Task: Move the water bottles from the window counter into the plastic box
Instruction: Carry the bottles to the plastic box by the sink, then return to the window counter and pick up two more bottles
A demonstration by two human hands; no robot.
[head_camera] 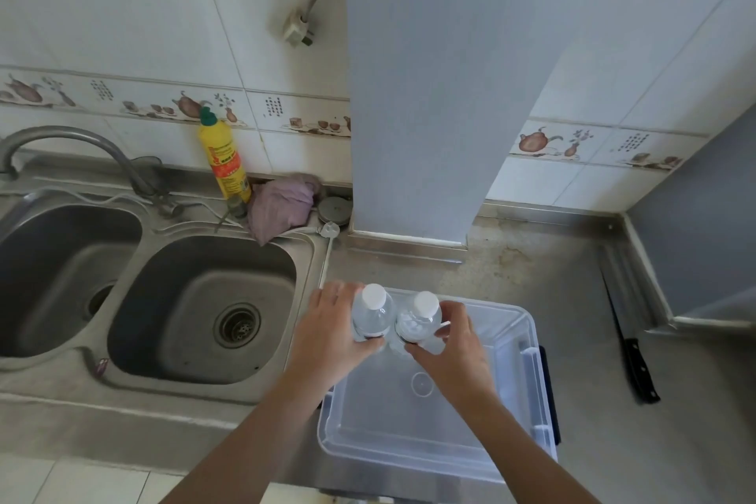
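Left hand (327,333): fingers curled round the barrel of the left water bottle (371,315), gripping from the bottle's outer left side, thumb low near the label band.

Right hand (454,344): fingers and thumb wrapped round the right water bottle (420,319), gripping from its outer right side.

Both bottles: clear, white-capped, upright, long axis vertical with caps toward the camera; side by side and touching or very nearly so, held at the far left corner of the plastic box (532,393). Bases hidden by the hands; resting on the box floor or hanging just above it, cannot tell which.

Plastic box: translucent, lidless, on the steel counter (532,278) just right of the sink (196,299); no other contents visible inside.

Governing relation: each bottle directly inside its own hand's grasp, box floor straight below along the bottle axis. Neither hand nearer than the other; paired, symmetrical hold. Judged step: setting down and letting go, straight down with no tilt, then fingers spreading outward, left hand leftward over the box rim, right hand toward the box middle. Judged risk: bottles knocking each other over on release, being so close together.

Surroundings: curved tap (73,143); yellow detergent bottle (225,160) with green cap against the tiled wall; mauve cloth (282,205) beside it; black-handled knife (638,364) on the counter right of the box, well apart from both hands.
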